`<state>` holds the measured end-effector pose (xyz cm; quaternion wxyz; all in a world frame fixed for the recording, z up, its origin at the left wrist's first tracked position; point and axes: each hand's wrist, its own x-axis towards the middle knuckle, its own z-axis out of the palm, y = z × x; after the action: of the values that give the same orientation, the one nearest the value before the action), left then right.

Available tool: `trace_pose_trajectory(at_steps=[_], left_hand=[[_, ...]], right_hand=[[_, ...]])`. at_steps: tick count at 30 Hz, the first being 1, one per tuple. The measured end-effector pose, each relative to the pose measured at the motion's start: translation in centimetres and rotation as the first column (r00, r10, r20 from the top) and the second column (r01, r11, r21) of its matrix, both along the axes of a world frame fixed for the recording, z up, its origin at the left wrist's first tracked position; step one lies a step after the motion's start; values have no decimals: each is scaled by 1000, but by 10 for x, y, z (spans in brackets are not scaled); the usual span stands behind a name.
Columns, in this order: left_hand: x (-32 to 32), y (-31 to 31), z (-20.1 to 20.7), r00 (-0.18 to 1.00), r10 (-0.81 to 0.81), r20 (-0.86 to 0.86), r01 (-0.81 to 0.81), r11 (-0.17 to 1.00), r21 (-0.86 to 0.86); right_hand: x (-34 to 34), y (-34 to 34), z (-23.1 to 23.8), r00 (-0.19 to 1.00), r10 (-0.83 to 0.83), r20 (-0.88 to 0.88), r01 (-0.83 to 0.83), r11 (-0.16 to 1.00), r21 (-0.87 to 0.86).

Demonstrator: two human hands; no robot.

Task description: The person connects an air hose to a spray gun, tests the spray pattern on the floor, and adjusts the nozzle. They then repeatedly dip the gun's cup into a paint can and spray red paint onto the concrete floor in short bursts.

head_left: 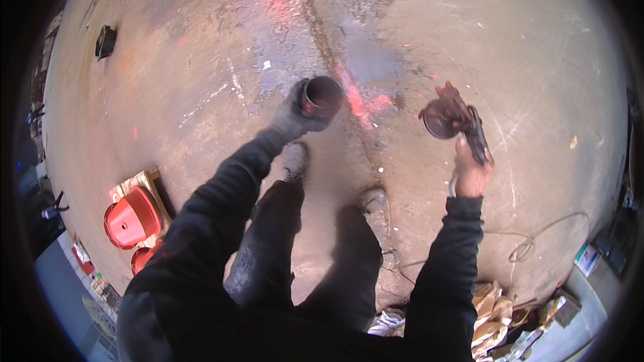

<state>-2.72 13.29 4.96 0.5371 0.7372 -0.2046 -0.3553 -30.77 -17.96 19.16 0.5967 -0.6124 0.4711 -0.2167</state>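
My left hand, in a dark glove, is wrapped round an open round paint cup with reddish stains on its side. Its mouth faces up toward me; what is inside is too dark to make out. Off to the right, my bare right hand grips the handle of a dark red, paint-stained spray gun. A round lid hangs at the gun's left side. Cup and gun are well apart, both held above the concrete floor.
Red pots stand on a wooden pallet at the left. A thin hose loops over the floor at the right, near crumpled brown paper. Wet patches and red paint mark the floor ahead. A black object lies far left.
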Motion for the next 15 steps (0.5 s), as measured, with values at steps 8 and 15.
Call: trace_pose_trajectory(at_steps=[8,15], left_hand=[[-2,25,-130,992,119,43,-117,992,-49],[11,36,-191,985,79,156,-68,995,-71]], right_hand=[[-16,26,-88,975,201,-93,-205,978,-43],[12,27,-157,948,309,-79,-313,948,-54]])
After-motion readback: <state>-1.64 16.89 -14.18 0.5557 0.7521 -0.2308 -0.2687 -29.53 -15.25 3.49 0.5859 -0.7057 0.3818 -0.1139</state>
